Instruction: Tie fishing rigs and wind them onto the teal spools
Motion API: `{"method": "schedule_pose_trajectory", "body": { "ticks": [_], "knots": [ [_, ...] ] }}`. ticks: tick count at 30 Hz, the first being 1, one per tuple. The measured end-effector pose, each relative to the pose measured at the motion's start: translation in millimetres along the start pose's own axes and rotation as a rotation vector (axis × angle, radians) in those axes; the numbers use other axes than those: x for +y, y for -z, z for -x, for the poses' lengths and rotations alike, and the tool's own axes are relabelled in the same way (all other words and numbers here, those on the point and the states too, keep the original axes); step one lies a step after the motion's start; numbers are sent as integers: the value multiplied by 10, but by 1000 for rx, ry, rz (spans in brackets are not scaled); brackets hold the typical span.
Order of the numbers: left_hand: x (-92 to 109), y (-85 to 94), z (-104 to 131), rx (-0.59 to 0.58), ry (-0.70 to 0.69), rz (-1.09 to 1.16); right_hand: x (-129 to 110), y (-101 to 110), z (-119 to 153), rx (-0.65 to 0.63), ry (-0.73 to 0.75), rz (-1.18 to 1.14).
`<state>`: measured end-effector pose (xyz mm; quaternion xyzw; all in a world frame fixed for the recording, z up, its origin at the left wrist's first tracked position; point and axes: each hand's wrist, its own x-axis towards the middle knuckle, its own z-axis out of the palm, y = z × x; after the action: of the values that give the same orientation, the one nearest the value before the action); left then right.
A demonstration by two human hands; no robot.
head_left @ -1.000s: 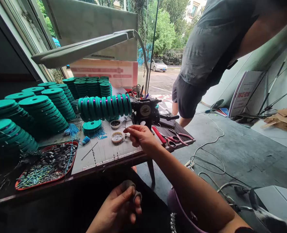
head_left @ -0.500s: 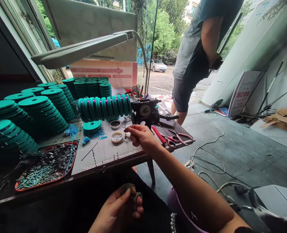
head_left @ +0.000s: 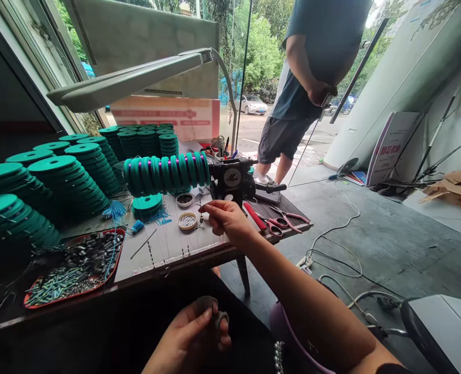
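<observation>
My right hand (head_left: 228, 221) is raised over the front of the table, thumb and forefinger pinched together. Something small and dark shows at the fingertips, too fine to name. Low over my lap, my left hand (head_left: 201, 332) has its fingers curled, with greyish coverings on fingertips; whatever it grips is hidden. Behind the right hand, a row of teal foam spools (head_left: 166, 173) sits on the shaft of a black winding machine (head_left: 232, 179) with a round dial. Thin lines hang from the spools to the table edge. A small dish of pale beads (head_left: 187, 221) stands left of the right hand.
A red-rimmed tray (head_left: 116, 265) holds dark and greenish small parts. Stacks of teal spools (head_left: 69, 182) fill the left. Pink-handled scissors (head_left: 279, 226) and pliers (head_left: 293, 216) lie at the right corner. Another person (head_left: 312, 78) stands beyond the table. Cables (head_left: 331, 249) cross the floor.
The person beyond the table has turned and shifted left, with hands together at the front. My two hands stay almost where they were.
</observation>
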<state>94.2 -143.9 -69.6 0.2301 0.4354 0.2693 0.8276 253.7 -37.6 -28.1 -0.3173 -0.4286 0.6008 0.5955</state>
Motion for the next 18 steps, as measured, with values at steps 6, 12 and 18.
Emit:
{"method": "schedule_pose_trajectory", "body": {
  "ticks": [6, 12, 18],
  "knots": [
    [-38, 32, -69, -88, -5, 7, 12, 9, 3, 1, 4, 6],
    [-13, -5, -71, 10, 10, -18, -42, 19, -20, 14, 18, 89],
    [-66, -1, -130, 65, -88, -74, 37, 161, 310, -158, -106, 380]
  ]
}}
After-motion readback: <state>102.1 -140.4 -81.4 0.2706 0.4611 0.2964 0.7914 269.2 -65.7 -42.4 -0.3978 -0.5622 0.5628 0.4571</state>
